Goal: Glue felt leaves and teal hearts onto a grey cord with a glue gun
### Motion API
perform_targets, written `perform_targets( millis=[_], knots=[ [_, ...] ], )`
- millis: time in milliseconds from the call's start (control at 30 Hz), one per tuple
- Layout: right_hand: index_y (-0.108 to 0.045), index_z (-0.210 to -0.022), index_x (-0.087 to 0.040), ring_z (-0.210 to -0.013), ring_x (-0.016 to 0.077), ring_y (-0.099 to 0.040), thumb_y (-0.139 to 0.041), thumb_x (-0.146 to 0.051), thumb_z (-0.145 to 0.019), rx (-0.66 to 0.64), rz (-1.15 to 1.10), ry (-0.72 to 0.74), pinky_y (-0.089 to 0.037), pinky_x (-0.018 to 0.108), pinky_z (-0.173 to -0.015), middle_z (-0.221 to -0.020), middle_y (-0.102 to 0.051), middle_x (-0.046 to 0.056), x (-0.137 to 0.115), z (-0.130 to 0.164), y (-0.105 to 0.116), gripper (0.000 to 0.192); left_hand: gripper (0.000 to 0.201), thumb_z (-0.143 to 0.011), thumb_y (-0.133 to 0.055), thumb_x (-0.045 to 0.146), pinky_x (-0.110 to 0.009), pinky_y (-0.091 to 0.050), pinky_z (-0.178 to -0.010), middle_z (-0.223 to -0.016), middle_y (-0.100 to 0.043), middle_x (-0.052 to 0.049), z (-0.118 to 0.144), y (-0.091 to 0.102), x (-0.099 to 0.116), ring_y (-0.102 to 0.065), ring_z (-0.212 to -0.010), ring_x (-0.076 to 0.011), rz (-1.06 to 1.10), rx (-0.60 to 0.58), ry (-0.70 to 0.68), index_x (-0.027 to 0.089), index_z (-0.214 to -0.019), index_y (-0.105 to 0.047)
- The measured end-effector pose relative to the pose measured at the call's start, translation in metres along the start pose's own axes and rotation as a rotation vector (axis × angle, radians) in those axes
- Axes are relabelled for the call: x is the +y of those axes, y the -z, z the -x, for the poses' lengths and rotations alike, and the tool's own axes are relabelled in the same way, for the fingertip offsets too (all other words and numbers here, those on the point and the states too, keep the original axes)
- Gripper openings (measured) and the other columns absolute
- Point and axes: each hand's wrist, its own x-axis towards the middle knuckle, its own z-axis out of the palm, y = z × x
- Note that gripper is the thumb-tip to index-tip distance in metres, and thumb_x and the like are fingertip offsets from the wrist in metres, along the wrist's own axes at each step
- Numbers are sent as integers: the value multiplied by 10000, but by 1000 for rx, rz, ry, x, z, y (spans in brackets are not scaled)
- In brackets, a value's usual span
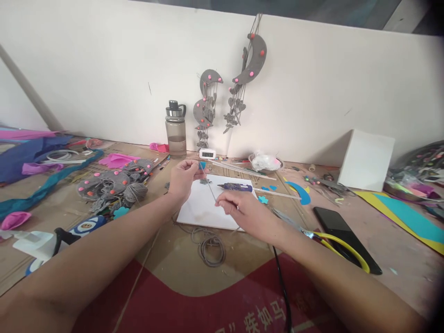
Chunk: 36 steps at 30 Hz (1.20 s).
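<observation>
Over a white board [194,210], my left hand [183,178] is closed in a pinch at a small blue piece [202,165], probably foam or felt. From that piece a thin grey cord [210,186] runs taut down to my right hand [243,210], whose fingers pinch it. Just beyond my right hand lies a dark blue glue gun [237,187] with a clear glue stick behind it. A tiny grey cut-out [205,181] rests on the board. Loose loops of grey cord [212,249] lie in front of the board.
Scissors with yellow handles [342,249] and a black phone [333,222] are at right. A water bottle [175,129] and small white clock [207,154] stand at the back. Grey moon hangings [256,58] are on the wall. Left are grey yarn [135,192] and a white plug [34,243].
</observation>
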Motion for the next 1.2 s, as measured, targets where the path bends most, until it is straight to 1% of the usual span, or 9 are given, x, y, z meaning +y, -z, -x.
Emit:
perform_targets(
  millis=[100, 167, 300, 400, 533, 700, 833, 1000, 1200],
  knots=[
    [-622, -707, -210, -666, 143, -535, -487, -238, -906, -217, 99, 73, -357, 270, -620, -709, -622, 13, -14, 10, 12, 242, 227, -697, -685, 297, -276, -551, -649, -735, -651, -20, 2, -1, 1, -676, -663, -141, 8, -26, 8, 138, -779, -544],
    [-614, -653, -214, -635, 150, -535, -533, -282, -890, -245, 148, 77, -340, 280, -600, -685, -622, 24, -18, 15, 22, 260, 235, -704, -687, 311, -283, -551, -651, -747, -660, -28, 3, -2, 2, -677, -668, -146, 8, -45, 8, 140, -784, -545],
    [-596, -640, -225, -488, 132, -464, -456, -365, -925, -116, 281, -182, -273, 283, -522, -590, -592, 14, -4, 10, 42, 347, 250, -697, -700, 327, -275, -549, -634, -730, -652, -20, 6, -4, 3, -680, -658, -151, 8, -57, 8, 140, -781, -558],
    [-604, -725, -211, -553, 161, -508, -442, -287, -919, 92, 471, -355, -260, 293, -536, -698, -649, 56, 20, -2, 47, 264, 250, -690, -709, 324, -276, -553, -641, -727, -652, -14, 6, -4, 3, -684, -664, -152, 16, -57, 10, 142, -779, -563],
    [-609, -720, -175, -562, 183, -538, -469, -271, -899, 64, 624, -447, -269, 301, -534, -714, -668, 118, 49, -11, 41, 247, 240, -711, -702, 322, -286, -560, -659, -710, -659, -20, 8, -7, 5, -688, -674, -158, 28, -51, -10, 141, -792, -567],
    [-626, -774, -162, -555, 167, -553, -497, -520, -860, -112, 569, -524, -279, 274, -493, -773, -690, 133, 72, -7, 26, 391, 215, -768, -669, 349, -277, -562, -668, -756, -689, -29, 23, -18, 44, -694, -726, -160, 41, -102, -190, 165, -807, -565],
    [-633, -816, -154, -595, 164, -574, -576, -471, -797, -170, 504, -576, -292, 260, -496, -812, -697, 114, 81, -6, 19, 322, 207, -779, -668, 364, -272, -563, -662, -752, -693, -22, 40, -30, 69, -694, -744, -161, 27, -143, -319, 185, -835, -579],
    [-638, -827, -165, -637, 184, -605, -582, -380, -767, -79, 358, -702, -334, 254, -520, -803, -700, 95, 80, -10, 17, 230, 241, -733, -701, 370, -294, -565, -635, -729, -682, -31, 37, -29, 31, -686, -671, -164, 46, -196, -102, 161, -772, -588],
    [-587, -954, -181, -822, 252, -650, -527, -298, -770, 255, 156, -733, -445, 295, -619, -935, -686, 121, 68, -15, 20, 226, 252, -689, -696, 340, -238, -506, -523, -755, -645, -18, 15, -9, -10, -687, -652, -164, 21, -1, 81, 137, -787, -584]
  ],
)
